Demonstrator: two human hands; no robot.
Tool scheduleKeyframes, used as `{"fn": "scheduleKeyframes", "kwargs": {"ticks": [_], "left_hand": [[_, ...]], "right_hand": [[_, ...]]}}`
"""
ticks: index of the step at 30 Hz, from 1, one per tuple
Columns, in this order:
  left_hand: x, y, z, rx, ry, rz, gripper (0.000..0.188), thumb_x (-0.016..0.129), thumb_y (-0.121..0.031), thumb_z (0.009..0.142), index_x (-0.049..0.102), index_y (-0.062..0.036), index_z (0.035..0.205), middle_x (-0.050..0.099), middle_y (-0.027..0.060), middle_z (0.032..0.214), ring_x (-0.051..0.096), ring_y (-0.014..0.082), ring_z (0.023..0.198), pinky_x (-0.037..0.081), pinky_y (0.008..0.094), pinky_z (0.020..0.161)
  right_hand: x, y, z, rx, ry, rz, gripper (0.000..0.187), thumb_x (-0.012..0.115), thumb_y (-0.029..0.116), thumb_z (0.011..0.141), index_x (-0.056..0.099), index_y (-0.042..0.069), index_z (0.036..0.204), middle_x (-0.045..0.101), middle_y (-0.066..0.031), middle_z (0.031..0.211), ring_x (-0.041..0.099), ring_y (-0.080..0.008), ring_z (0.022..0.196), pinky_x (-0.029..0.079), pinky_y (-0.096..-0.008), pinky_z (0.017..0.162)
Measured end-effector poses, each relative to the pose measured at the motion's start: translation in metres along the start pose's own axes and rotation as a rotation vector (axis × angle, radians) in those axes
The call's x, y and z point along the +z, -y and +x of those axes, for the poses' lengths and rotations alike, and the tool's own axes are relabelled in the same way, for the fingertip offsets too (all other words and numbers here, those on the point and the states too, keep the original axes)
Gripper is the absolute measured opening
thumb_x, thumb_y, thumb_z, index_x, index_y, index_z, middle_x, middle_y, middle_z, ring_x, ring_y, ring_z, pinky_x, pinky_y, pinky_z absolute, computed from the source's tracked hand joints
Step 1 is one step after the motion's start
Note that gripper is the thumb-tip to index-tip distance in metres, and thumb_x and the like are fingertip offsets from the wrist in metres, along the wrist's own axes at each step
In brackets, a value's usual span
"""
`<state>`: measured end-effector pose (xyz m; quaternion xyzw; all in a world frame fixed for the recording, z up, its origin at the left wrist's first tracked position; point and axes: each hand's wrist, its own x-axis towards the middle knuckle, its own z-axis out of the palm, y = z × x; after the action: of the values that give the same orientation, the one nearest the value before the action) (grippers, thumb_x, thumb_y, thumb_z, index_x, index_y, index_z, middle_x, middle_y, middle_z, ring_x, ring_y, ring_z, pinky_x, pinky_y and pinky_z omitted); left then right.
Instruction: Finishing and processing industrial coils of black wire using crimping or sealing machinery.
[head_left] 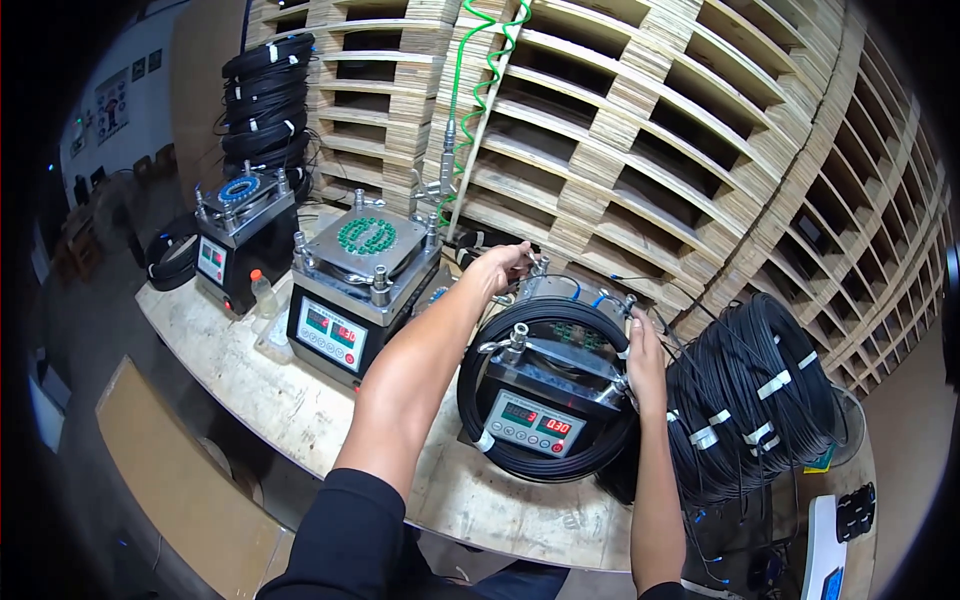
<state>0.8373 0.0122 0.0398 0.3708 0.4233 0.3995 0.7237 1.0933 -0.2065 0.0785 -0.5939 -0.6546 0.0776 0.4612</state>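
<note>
A ring-shaped coil of black cable (560, 468) hangs around the front of the right-hand bench machine (535, 422), which has a lit display, a metal top and metal posts. At the machine's back left post, my left hand (505, 264) has its fingers closed; what they pinch is too small to make out. My right hand (646, 362) is at the coil's right side, fingers bent against the cable, its fingertips close to the back right post. Thin cable ends with blue tips (600, 299) lie across the machine's back.
Two similar machines (365, 290) (238, 230) stand left on the wooden bench (300, 425). A small bottle (263, 292) with an orange cap sits between them. Stacked cable coils (750, 400) crowd the right side. Wooden pallets (610, 130) rise behind; a green coiled hose (485, 95) hangs there.
</note>
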Motion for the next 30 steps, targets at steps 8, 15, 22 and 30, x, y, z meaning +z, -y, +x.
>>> {"fn": "scheduleKeyframes", "kwargs": {"ticks": [8, 15, 22, 30], "left_hand": [[0.023, 0.019, 0.014, 0.214, -0.157, -0.184, 0.019, 0.068, -0.027, 0.097, 0.073, -0.0085, 0.094, 0.076, 0.0056, 0.091, 0.064, 0.0135, 0.069, 0.047, 0.0273, 0.064], [0.011, 0.025, 0.029, 0.286, -0.074, -0.314, 0.02, 0.068, -0.019, 0.097, 0.073, -0.0014, 0.103, 0.075, 0.0097, 0.087, 0.068, 0.0157, 0.07, 0.052, 0.0281, 0.062], [0.043, 0.016, 0.019, 0.306, -0.012, -0.006, 0.038, 0.067, -0.031, 0.099, 0.073, 0.0069, 0.104, 0.075, 0.0167, 0.093, 0.067, 0.0199, 0.075, 0.056, 0.0311, 0.073], [0.047, 0.007, -0.006, -0.013, 0.209, 0.259, 0.085, 0.013, -0.068, 0.101, 0.075, -0.0129, 0.119, 0.071, 0.0147, 0.108, 0.061, 0.0289, 0.096, 0.052, 0.0455, 0.083]], "right_hand": [[-0.005, 0.003, -0.001, 0.038, -0.013, -0.036, 0.047, 0.035, 0.032, 0.109, 0.058, -0.003, 0.131, 0.063, -0.0274, 0.126, 0.059, -0.0416, 0.121, 0.044, -0.0415, 0.103], [0.001, 0.008, -0.001, 0.04, 0.018, 0.019, 0.047, 0.036, 0.034, 0.109, 0.059, -0.002, 0.129, 0.065, -0.0268, 0.121, 0.061, -0.0428, 0.117, 0.046, -0.0425, 0.099], [-0.006, 0.008, -0.002, 0.036, -0.016, -0.046, 0.046, 0.037, 0.033, 0.108, 0.057, 0.0, 0.132, 0.065, -0.0267, 0.123, 0.061, -0.0435, 0.116, 0.047, -0.0443, 0.097], [-0.008, 0.012, -0.003, 0.152, -0.004, -0.043, 0.045, 0.038, 0.034, 0.107, 0.055, 0.002, 0.134, 0.065, -0.0287, 0.118, 0.061, -0.0457, 0.113, 0.048, -0.0464, 0.094]]}}
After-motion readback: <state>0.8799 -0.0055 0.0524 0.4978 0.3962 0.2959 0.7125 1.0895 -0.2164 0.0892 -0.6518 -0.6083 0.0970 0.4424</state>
